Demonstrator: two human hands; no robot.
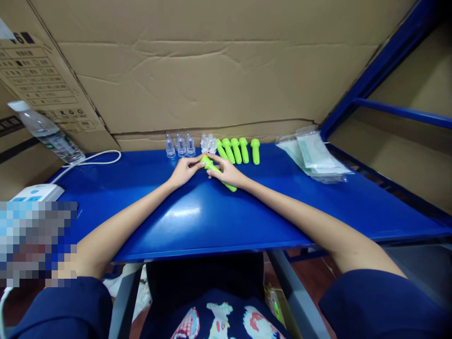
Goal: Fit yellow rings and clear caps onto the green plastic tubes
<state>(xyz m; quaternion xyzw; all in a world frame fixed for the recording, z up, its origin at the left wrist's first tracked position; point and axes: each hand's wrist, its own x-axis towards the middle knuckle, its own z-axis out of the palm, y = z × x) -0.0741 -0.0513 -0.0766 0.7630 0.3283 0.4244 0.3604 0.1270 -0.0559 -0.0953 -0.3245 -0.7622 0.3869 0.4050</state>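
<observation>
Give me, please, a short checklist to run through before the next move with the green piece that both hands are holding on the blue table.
1. Green piece held by both hands: ok; left hand at its far end, right hand over its middle.
2. Piece rests low on the blue table: ok.
3. Spare green pieces within reach: ok, a row lies just beyond the hands.
4. Clear caps upright: ok for the left group; the ones by the fingertips cannot tell.
5. Cap already fitted on the held piece: cannot tell, fingers hide it.
6. Packets out of the way: ok, they lie at the right.
</observation>
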